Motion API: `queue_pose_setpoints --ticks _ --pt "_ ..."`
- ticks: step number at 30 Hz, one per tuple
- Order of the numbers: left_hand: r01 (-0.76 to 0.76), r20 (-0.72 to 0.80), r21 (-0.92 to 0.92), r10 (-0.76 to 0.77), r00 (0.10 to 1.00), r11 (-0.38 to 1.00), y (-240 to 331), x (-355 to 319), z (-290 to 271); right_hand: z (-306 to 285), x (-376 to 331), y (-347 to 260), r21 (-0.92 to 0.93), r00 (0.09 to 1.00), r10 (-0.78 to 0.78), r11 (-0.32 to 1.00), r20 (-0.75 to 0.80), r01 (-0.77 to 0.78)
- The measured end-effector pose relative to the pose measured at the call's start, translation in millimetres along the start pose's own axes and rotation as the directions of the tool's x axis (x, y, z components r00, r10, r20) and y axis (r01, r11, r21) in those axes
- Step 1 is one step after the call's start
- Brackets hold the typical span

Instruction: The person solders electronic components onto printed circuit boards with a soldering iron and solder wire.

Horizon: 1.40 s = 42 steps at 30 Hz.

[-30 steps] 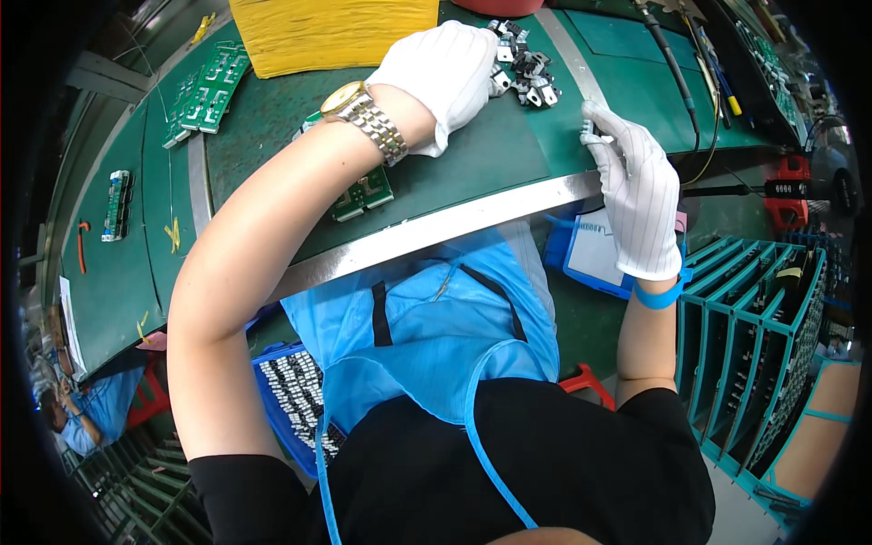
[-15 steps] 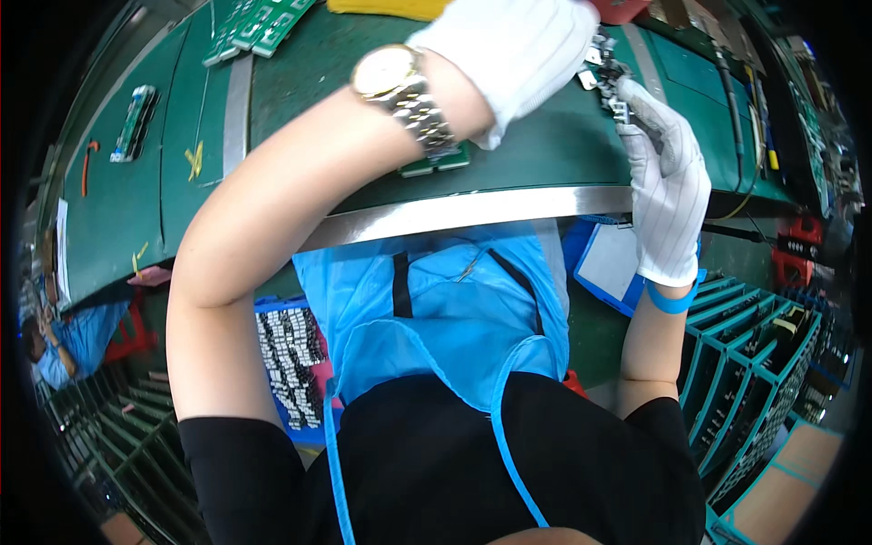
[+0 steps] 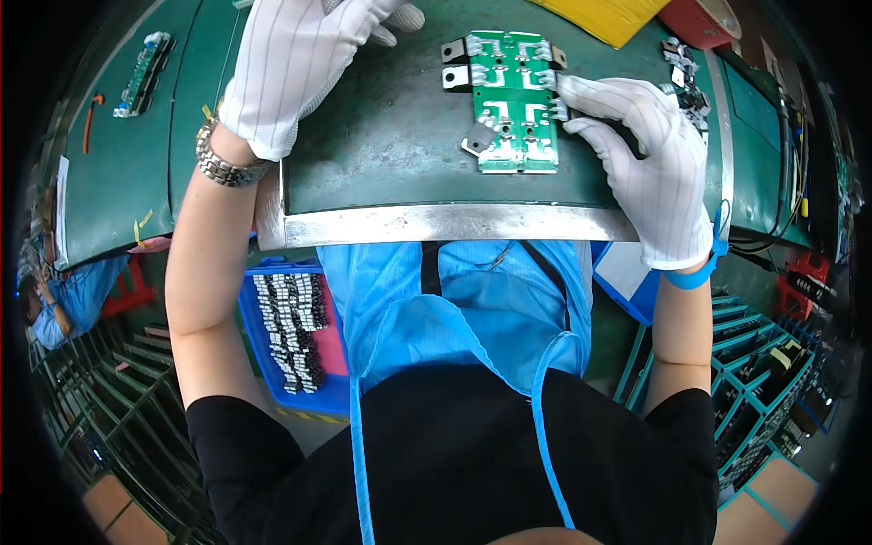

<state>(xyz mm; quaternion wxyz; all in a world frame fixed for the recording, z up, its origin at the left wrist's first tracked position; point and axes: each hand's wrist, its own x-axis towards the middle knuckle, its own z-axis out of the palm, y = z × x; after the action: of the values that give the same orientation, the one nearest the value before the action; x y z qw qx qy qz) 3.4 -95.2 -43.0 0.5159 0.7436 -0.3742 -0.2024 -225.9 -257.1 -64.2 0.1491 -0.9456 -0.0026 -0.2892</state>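
A green circuit board lies on the bench in front of me. Black transistors with metal tabs stick out from its left edge, and another transistor lies askew over its lower left part. My right hand, in a white striped glove, pinches a small transistor by the board's right edge; the fingertips partly cover it. My left hand, gloved and with a metal watch above the cuff, is away from the board at the top left. Its fingers are curled together, partly cut off by the frame edge; anything inside them is hidden.
Loose transistors are heaped right of my right hand. A yellow bin and a red container stand behind the board. A metal strip edges the bench. Below sits a blue tray of parts; another person sits far left.
My left hand has swung from above the loose parts to the upper left, uncovering the board. My right hand has moved from the heap to the board's right edge. The view has shifted.
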Motion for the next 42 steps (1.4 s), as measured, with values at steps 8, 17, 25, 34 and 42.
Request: queue_pose_setpoints --ticks 8,17,25,34,42 --pt "-0.864 0.542 0.142 0.692 0.476 0.483 8 -12 -4 1 -1 -4 -0.03 0.997 0.05 0.998 0.051 -0.049" --pt "-0.817 0.711 0.287 0.461 0.531 0.5 4 -13 6 -1 -2 -2 -0.037 0.997 0.046 0.998 0.061 -0.043" --pt "-0.767 0.576 0.199 0.561 0.595 0.61 3 -20 4 0 -1 -3 -0.043 0.999 0.002 0.999 0.053 0.001" --pt "-0.367 0.31 0.257 0.284 0.907 0.894 3 -48 5 3 0 -4 -0.083 0.999 -0.019 0.996 0.042 0.023" --pt "-0.668 0.507 0.681 0.465 0.726 0.3 -6 -74 -2 -2 4 -13 -0.02 0.998 0.046 0.999 0.031 -0.045"
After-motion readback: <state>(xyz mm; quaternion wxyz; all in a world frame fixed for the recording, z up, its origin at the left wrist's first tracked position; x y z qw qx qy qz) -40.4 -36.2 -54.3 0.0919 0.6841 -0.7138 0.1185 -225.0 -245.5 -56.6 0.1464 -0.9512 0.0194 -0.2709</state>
